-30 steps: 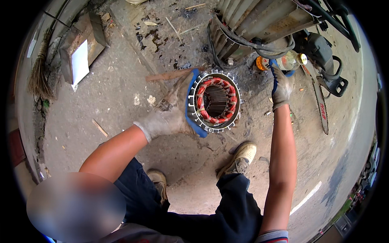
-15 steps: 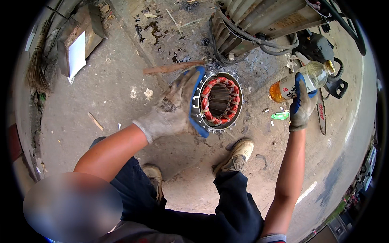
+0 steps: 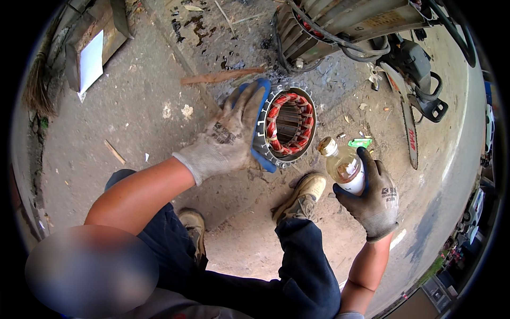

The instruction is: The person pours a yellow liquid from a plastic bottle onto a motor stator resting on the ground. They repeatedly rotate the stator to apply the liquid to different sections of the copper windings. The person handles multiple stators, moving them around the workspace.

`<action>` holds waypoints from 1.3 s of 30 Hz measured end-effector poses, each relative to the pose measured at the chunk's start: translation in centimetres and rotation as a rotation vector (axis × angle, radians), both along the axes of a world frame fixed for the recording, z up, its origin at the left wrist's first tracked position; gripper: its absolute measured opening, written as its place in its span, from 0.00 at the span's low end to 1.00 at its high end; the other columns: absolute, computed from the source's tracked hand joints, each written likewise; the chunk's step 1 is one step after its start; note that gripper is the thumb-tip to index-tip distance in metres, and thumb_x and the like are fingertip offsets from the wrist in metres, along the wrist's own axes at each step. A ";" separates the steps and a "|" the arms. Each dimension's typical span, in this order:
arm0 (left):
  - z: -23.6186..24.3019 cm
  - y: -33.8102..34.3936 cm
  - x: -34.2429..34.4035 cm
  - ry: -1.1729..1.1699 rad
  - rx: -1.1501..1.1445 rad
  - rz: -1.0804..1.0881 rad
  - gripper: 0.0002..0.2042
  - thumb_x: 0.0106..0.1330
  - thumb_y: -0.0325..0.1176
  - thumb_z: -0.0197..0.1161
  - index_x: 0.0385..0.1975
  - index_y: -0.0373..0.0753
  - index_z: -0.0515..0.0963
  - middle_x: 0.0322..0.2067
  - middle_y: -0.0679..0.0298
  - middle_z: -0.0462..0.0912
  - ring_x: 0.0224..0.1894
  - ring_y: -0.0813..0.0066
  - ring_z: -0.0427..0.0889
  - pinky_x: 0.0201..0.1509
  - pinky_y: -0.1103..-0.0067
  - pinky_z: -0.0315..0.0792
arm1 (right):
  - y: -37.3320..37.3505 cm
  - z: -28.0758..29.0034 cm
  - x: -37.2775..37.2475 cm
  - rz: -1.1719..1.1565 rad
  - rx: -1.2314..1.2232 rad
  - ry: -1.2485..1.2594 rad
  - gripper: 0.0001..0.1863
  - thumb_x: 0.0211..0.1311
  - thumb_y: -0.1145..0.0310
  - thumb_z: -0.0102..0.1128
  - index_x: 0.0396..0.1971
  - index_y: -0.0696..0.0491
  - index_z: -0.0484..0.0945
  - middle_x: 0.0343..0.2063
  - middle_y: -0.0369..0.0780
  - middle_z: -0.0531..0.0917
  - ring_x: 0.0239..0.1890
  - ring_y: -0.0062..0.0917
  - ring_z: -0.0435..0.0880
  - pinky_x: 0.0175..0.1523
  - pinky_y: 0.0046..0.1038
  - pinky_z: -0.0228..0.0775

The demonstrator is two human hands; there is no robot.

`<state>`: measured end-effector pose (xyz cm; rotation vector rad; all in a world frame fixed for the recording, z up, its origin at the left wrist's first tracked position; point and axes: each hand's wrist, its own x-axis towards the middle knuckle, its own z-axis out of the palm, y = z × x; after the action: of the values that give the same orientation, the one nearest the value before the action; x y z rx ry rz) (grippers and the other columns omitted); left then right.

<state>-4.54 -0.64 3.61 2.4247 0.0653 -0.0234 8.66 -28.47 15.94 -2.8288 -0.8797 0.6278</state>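
My left hand (image 3: pixel 228 130), in a grey and blue work glove, grips the left side of a metal stator (image 3: pixel 259 139) with red bound windings (image 3: pixel 272 125) inside its ring; the open bore faces up at me. My right hand (image 3: pixel 372 196), gloved the same way, is closed round a bottle (image 3: pixel 342 167) with a pale label and a light cap. The bottle is tilted, its cap pointing up and left toward the stator, just below and right of it, apparently not touching. A small green wrapper (image 3: pixel 359 143) lies on the ground above the bottle.
A ribbed motor housing (image 3: pixel 366 21) with grey cables stands at top right, beside a chainsaw (image 3: pixel 419 80). A wooden strip (image 3: pixel 218 75) lies behind the stator. A dustpan (image 3: pixel 114 42) with white paper and a broom (image 3: pixel 42 90) are at left. Parked cars (image 3: pixel 470 212) show at right.
My right hand has lifted the bottle from near the motor housing, swung it right, then brought it down and left, turning its cap toward the stator. My left hand still grips the stator.
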 end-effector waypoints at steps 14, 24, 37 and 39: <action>1.6 -1.3 0.6 0.129 0.082 0.048 0.68 0.46 0.60 0.80 0.77 0.34 0.37 0.74 0.37 0.48 0.75 0.29 0.51 0.74 0.45 0.56 | 0.9 0.4 -0.4 0.138 -0.163 -0.111 0.46 0.40 0.56 0.76 0.65 0.54 0.72 0.39 0.46 0.83 0.39 0.43 0.85 0.44 0.44 0.77; 2.3 -1.3 0.8 0.234 0.107 0.010 0.42 0.73 0.48 0.53 0.78 0.35 0.39 0.77 0.41 0.44 0.77 0.32 0.43 0.78 0.49 0.50 | 1.2 0.7 -0.4 0.143 -0.186 -0.101 0.45 0.41 0.56 0.77 0.64 0.54 0.73 0.40 0.46 0.84 0.40 0.43 0.85 0.46 0.43 0.78; 2.2 -1.5 0.9 0.222 0.097 0.039 0.40 0.75 0.45 0.52 0.79 0.38 0.39 0.77 0.43 0.43 0.78 0.33 0.43 0.78 0.48 0.49 | 1.4 0.6 -0.3 0.112 -0.165 -0.081 0.46 0.39 0.59 0.80 0.63 0.54 0.74 0.38 0.48 0.84 0.41 0.46 0.85 0.46 0.44 0.76; 2.2 -1.5 0.9 0.223 0.105 0.048 0.38 0.76 0.45 0.49 0.79 0.39 0.39 0.77 0.43 0.43 0.78 0.34 0.43 0.78 0.47 0.49 | 1.4 0.6 -0.3 0.111 -0.159 -0.078 0.46 0.39 0.59 0.80 0.64 0.54 0.73 0.38 0.48 0.84 0.41 0.46 0.85 0.47 0.44 0.76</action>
<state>-3.60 -2.14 5.81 2.5149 0.2309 -0.2753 8.38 -27.08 16.51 -2.9807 -1.0504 0.6310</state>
